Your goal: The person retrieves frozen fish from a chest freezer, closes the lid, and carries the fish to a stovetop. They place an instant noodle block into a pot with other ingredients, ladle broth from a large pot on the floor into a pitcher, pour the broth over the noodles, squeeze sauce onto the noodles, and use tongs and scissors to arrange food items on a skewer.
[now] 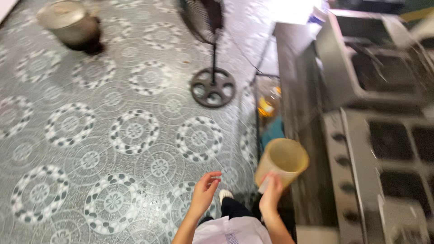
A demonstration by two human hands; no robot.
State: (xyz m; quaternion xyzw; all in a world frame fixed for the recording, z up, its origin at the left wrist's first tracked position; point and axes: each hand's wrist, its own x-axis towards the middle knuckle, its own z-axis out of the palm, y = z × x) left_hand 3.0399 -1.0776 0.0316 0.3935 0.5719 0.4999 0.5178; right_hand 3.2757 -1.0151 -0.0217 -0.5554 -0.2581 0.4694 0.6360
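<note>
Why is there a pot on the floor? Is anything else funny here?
A big metal pot with a lid sits straight on the patterned floor, far from the stove; that is the odd one. The fan stands upright. The right hand holds a yellowish plastic cup, tilted, and nothing looks spilled.

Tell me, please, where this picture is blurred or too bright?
Head view: motion blur smears the stove and counter on the right; a white glare washes out the top; the yellow plastic cup in the right hand is soft; floor tiles are clearer.

Right hand (270, 195) holds a yellowish tub (282, 161) beside the stove (357, 149)
</note>
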